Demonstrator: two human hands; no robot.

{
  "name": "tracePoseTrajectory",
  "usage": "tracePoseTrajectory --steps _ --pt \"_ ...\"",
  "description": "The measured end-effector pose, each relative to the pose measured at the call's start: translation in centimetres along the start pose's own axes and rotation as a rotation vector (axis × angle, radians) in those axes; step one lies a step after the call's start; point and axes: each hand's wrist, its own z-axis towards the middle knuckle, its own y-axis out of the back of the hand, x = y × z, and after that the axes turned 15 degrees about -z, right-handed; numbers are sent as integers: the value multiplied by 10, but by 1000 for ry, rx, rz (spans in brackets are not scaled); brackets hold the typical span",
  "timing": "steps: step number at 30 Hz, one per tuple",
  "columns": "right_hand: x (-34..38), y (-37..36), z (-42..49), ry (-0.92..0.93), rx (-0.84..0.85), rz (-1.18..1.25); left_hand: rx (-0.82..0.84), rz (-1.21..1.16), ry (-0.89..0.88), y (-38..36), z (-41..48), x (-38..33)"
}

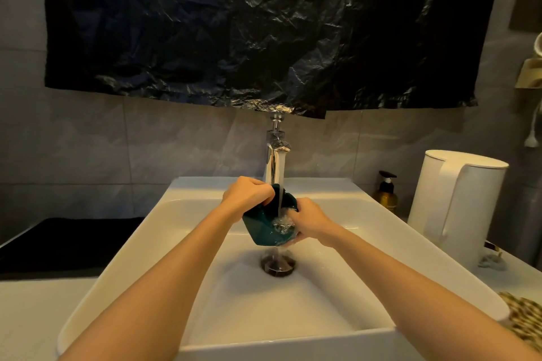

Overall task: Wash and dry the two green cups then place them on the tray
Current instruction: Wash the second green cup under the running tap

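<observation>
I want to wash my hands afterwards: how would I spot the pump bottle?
Find the white sink with the running tap. Just past its far right corner, by the grey wall, stands the pump bottle. It is small and amber with a black pump, dwarfed by the tall white jug on its right.

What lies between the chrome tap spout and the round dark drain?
Head view: the dark green glossy cup, held by the left hand and right hand, with the water stream running over it.

Head view looks down and forward, close over the sink
</observation>
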Motion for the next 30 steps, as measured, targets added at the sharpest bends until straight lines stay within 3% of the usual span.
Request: tracePoseTrajectory --steps 4,8,14,22,27,30 --pt "5 3 -7 91 191 107 -26 16 -7 4 4 2" --pt "3 -3 1 -6 -21 -57 -5 4 33 1 5 2" --pt "5 2 -3 53 71 -86 33 -22 64 3 6 3" --pt "4 -3 3 -52 -95 55 135 -294 141 -1 0 -3" --pt "16 4 -8 -227 159 635 150 -474 115 -3 0 2" --pt "19 8 -17 -142 347 591 18 -365 37 -4 0 5"
